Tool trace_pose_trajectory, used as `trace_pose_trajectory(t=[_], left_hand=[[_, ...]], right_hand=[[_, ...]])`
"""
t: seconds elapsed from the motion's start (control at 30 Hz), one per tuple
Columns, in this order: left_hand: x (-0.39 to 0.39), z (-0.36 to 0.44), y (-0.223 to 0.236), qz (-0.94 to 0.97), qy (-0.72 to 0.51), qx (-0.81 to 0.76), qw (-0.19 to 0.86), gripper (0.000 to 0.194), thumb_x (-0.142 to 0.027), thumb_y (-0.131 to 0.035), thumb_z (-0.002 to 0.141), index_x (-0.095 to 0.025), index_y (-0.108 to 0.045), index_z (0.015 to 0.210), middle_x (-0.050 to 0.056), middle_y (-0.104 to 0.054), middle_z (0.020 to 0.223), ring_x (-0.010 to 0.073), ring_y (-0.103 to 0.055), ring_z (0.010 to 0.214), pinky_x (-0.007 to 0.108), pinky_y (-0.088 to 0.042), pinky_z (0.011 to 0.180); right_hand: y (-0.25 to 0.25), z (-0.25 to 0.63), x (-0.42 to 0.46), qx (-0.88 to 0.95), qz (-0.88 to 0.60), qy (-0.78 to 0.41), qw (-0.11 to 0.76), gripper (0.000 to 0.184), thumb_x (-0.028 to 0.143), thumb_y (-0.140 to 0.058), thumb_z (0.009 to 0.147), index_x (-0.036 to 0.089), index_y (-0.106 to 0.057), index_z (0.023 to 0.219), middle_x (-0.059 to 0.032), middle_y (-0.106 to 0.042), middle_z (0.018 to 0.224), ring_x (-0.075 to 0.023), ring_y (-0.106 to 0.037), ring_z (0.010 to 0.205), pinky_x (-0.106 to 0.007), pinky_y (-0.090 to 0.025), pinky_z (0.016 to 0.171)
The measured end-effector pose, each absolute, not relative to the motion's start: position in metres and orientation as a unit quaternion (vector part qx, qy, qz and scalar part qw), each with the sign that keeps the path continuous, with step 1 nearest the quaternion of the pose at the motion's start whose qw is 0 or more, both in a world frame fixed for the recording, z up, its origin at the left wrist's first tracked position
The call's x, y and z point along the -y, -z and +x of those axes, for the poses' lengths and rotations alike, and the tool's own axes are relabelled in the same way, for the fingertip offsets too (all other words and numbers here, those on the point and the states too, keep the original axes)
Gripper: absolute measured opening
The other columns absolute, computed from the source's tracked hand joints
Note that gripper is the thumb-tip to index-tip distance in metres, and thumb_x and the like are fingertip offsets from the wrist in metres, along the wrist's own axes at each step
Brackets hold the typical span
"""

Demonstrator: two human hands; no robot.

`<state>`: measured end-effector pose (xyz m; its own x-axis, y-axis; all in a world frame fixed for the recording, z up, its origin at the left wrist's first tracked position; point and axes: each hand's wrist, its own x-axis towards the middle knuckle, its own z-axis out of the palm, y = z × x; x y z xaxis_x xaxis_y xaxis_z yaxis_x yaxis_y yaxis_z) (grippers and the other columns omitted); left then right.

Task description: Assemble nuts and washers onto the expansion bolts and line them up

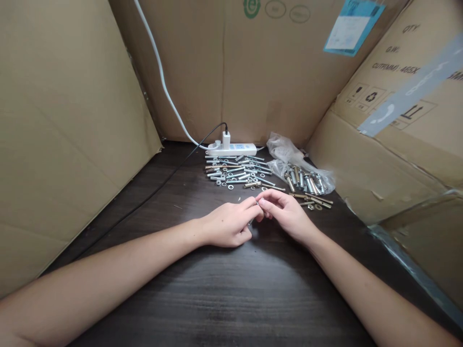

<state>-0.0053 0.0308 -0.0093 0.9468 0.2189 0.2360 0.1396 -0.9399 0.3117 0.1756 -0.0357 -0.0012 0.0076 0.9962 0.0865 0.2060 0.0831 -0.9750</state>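
My left hand (231, 222) is closed above the dark table, with a short bit of a metal bolt (250, 222) showing beneath its curled fingers. Right against it, my right hand (284, 212) pinches with thumb and forefinger at the bolt's upper end. Whatever small part sits in that pinch is mostly hidden by the fingers. Just beyond both hands lie loose bolts (237, 181), with washers (230, 187) and nuts scattered among them. Several brass-coloured bolts (318, 200) lie to the right of my right hand, beside a nut (310, 207).
A white power strip (237, 150) with a plugged-in adapter (226, 140) stands at the back. A black cable (159, 185) crosses the table's left side. At the back right, a clear plastic bag (285, 149) holds assembled bolts. Cardboard walls (253, 86) enclose the left, back and right.
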Motion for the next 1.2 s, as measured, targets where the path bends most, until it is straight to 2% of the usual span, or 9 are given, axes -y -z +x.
trace_pose_trajectory(t=[0.13,0.3,0.4,0.5,0.6,0.97,1.2], left_hand=[[-0.031,-0.005,0.01,0.973,-0.143,-0.096,0.151,0.033,-0.011,-0.044,0.073,-0.022,-0.041,0.104,0.002,-0.049,0.105,0.0119,-0.053,0.069,0.026,-0.047,0.064],[-0.031,-0.004,0.017,0.955,-0.207,-0.105,0.185,0.042,-0.014,-0.045,0.074,-0.023,-0.031,0.113,0.001,-0.05,0.097,0.0126,-0.052,0.068,0.026,-0.046,0.061],[-0.032,-0.004,0.021,0.942,-0.244,-0.118,0.199,0.054,-0.016,-0.048,0.072,-0.022,-0.026,0.121,0.004,-0.048,0.102,0.0128,-0.053,0.068,0.027,-0.048,0.06],[-0.033,-0.003,0.021,0.936,-0.263,-0.126,0.197,0.069,-0.015,-0.051,0.068,-0.023,-0.023,0.13,0.009,-0.042,0.118,0.0172,-0.056,0.083,0.033,-0.052,0.07],[-0.032,-0.002,0.018,0.935,-0.265,-0.13,0.198,0.076,-0.014,-0.053,0.067,-0.022,-0.021,0.135,0.011,-0.038,0.124,0.0221,-0.054,0.099,0.039,-0.051,0.085],[-0.035,-0.002,0.018,0.947,-0.228,-0.133,0.183,0.068,-0.017,-0.055,0.069,-0.017,-0.026,0.131,0.012,-0.041,0.121,0.0241,-0.05,0.106,0.041,-0.049,0.09],[-0.035,-0.002,0.018,0.949,-0.213,-0.139,0.183,0.07,-0.02,-0.061,0.073,-0.02,-0.025,0.134,0.01,-0.042,0.121,0.0229,-0.052,0.104,0.04,-0.049,0.09]], right_hand=[[0.0,0.175,0.036,0.574,-0.533,-0.421,0.456,0.025,0.04,-0.061,0.082,0.016,-0.062,0.088,0.001,-0.058,0.067,-0.0102,-0.049,0.06,-0.025,-0.041,0.059],[0.006,0.177,0.034,0.542,-0.532,-0.444,0.476,0.028,0.045,-0.059,0.082,0.016,-0.062,0.082,0.0037,-0.05,0.06,-0.0091,-0.044,0.056,-0.023,-0.036,0.054],[0.007,0.177,0.033,0.53,-0.528,-0.454,0.484,0.029,0.046,-0.059,0.082,0.017,-0.06,0.08,0.0041,-0.049,0.059,-0.009,-0.044,0.055,-0.023,-0.036,0.053],[0.006,0.175,0.033,0.538,-0.529,-0.446,0.481,0.028,0.044,-0.059,0.082,0.017,-0.06,0.081,0.004,-0.049,0.059,-0.0089,-0.043,0.055,-0.023,-0.037,0.055],[0.004,0.173,0.034,0.546,-0.536,-0.432,0.477,0.027,0.043,-0.06,0.082,0.016,-0.06,0.081,0.0034,-0.05,0.062,-0.0088,-0.044,0.056,-0.023,-0.038,0.055],[0.003,0.168,0.035,0.558,-0.56,-0.398,0.465,0.028,0.043,-0.06,0.081,0.016,-0.062,0.083,0.0028,-0.05,0.065,-0.0081,-0.043,0.055,-0.023,-0.039,0.054],[0.002,0.167,0.036,0.556,-0.57,-0.383,0.469,0.028,0.044,-0.06,0.08,0.016,-0.064,0.083,0.0027,-0.05,0.062,-0.009,-0.043,0.054,-0.024,-0.039,0.054]])
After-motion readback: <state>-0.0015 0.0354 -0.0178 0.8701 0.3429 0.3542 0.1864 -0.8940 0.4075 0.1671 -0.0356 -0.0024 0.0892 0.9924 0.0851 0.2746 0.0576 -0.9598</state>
